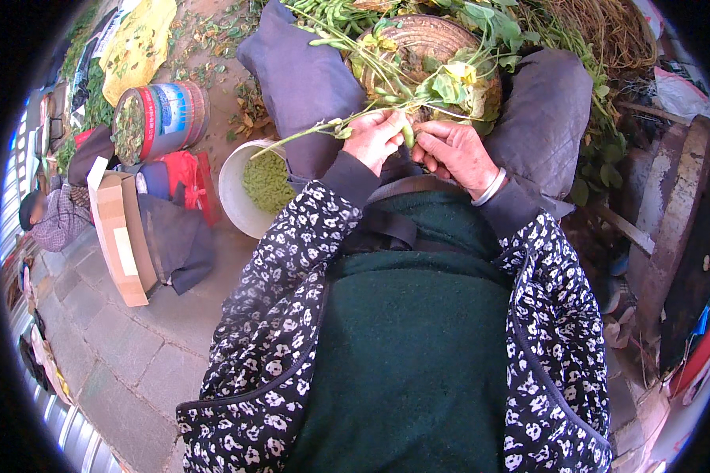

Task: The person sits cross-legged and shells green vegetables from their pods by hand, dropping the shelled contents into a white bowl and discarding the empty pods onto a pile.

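Note:
Between my two hands is a plump green bean pod (pixel 409 135). My left hand (pixel 374 139) pinches it from the left with thumb and fingers. A bean plant stem (pixel 307 130) runs past that same hand, and I cannot tell whether the hand grips it too. My right hand (pixel 458 152), with a pale bangle (pixel 492 187) on its wrist, has its thumb and fingertips closed at the pod's other side. Behind the hands, leafy bean stalks (pixel 449 83) lie over a round woven basket (pixel 432 29). A white bucket (pixel 232 198) holding shelled green beans (pixel 266 182) stands left of my hands.
Loose bean pods (pixel 343 15) lie beyond my left knee. At left are a tipped printed drum (pixel 174 118), a cardboard box (pixel 115 236) and a seated person (pixel 59 219). A worn wooden frame (pixel 668 230) stands on the right, below a heap of dry stalks (pixel 603 35).

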A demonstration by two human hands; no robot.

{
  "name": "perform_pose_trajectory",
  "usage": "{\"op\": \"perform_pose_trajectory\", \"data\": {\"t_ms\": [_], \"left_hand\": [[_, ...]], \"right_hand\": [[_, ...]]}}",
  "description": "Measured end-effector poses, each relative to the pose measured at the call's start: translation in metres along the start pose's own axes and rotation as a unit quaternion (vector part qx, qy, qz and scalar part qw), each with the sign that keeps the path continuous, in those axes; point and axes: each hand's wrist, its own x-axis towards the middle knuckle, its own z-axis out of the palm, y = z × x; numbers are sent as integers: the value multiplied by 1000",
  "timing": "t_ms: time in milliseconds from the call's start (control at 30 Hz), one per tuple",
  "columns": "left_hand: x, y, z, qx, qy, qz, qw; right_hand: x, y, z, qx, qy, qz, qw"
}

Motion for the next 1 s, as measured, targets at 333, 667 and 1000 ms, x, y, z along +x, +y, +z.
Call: {"op": "perform_pose_trajectory", "data": {"t_ms": [333,667,1000], "left_hand": [[-1,1,2,28,18,-39,999],[-3,12,-8,126,-74,-4,989],[-1,-1,3,-39,47,-18,998]], "right_hand": [[9,-6,-4,-106,-24,-53,993],[9,-2,-17,34,-43,28,998],[9,10,18,-271,164,-196,928]]}}
